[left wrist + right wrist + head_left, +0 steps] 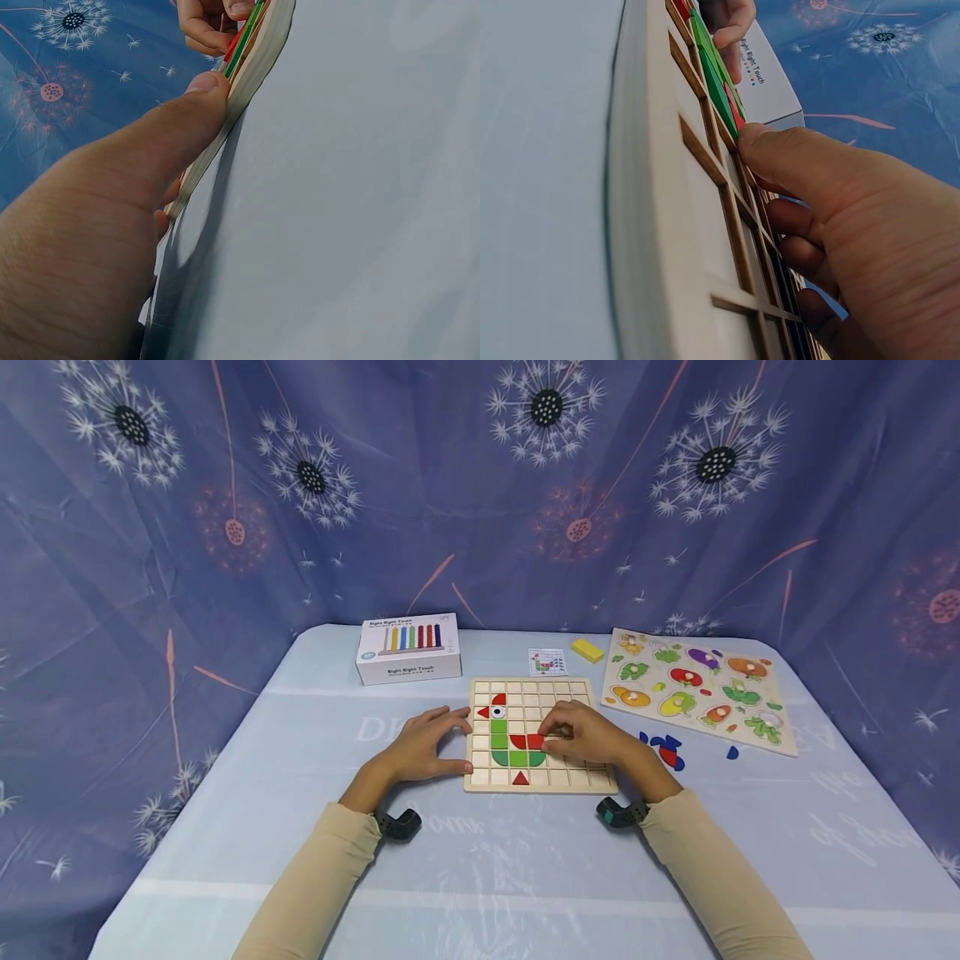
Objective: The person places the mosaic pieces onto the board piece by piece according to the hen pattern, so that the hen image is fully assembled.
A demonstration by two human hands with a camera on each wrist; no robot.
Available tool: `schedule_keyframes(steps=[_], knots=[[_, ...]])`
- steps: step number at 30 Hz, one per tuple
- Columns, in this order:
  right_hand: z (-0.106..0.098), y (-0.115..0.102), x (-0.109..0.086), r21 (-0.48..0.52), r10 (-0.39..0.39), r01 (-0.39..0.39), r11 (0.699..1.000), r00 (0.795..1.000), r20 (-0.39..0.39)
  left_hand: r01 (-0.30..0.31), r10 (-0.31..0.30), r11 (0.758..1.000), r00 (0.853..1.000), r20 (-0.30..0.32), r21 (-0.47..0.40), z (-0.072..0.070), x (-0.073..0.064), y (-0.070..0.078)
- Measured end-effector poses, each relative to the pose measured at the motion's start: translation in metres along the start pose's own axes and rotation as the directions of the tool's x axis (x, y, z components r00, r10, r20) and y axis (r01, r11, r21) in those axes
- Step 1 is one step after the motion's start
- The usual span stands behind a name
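A wooden grid board (577, 782) lies on the table, with coloured pieces forming a bird-like shape. Green squares (498, 727) make its neck, below a white eye piece (498, 712) and a red quarter-circle (499, 699). Along the board's left edge rests my left hand (423, 747), thumb and fingertips touching the rim. My right hand (583, 735) pinches a red piece (535, 741) between thumb and forefinger, at a cell above the green curved piece (537, 759); its fingertips partly cover it. Near the board's front edge sits a red triangle (521, 778).
Behind the board lies a picture card (547, 662), with a white box (408, 649) to its left and a yellow block (587, 650) to its right. A vegetable puzzle board (611, 693) is at the right. Loose blue and red pieces (667, 752) lie beside my right forearm.
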State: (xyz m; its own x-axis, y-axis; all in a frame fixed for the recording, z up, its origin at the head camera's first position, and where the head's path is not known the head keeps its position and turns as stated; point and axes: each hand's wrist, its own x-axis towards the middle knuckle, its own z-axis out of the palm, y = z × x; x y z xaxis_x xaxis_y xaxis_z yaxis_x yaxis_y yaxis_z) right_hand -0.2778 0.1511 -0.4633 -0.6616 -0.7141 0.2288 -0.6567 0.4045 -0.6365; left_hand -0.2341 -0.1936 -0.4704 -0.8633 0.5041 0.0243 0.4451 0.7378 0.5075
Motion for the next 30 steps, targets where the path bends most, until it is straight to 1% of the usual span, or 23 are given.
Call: schedule_keyframes(steps=[7,17,24,26,30], knots=[[-0.0004,0.0016,-0.0001,-0.007,-0.007,0.007,1.0,1.0,-0.008,-0.01,0.01,1.0,1.0,-0.007,0.0,-0.0012,0.0008,0.0008],[0.0007,0.0017,-0.0005,-0.006,0.021,-0.021,1.0,1.0,0.001,-0.01,0.01,1.0,1.0,-0.014,-0.003,-0.0007,-0.0003,0.0014],[-0.0002,-0.0008,-0.0003,-0.035,-0.019,0.019,0.999,1.0,-0.01,-0.008,0.008,1.0,1.0,-0.011,-0.002,-0.0022,0.0003,0.0028],[-0.0003,-0.0001,-0.0004,-0.038,-0.026,0.026,0.999,1.0,-0.004,-0.004,0.004,1.0,1.0,-0.01,0.002,-0.0022,0.0002,0.003],[-0.0018,0.0004,-0.001,-0.022,-0.003,0.003,1.0,1.0,0.025,-0.005,0.005,1.0,1.0,-0.014,0.0,-0.0023,-0.0008,0.0036]])
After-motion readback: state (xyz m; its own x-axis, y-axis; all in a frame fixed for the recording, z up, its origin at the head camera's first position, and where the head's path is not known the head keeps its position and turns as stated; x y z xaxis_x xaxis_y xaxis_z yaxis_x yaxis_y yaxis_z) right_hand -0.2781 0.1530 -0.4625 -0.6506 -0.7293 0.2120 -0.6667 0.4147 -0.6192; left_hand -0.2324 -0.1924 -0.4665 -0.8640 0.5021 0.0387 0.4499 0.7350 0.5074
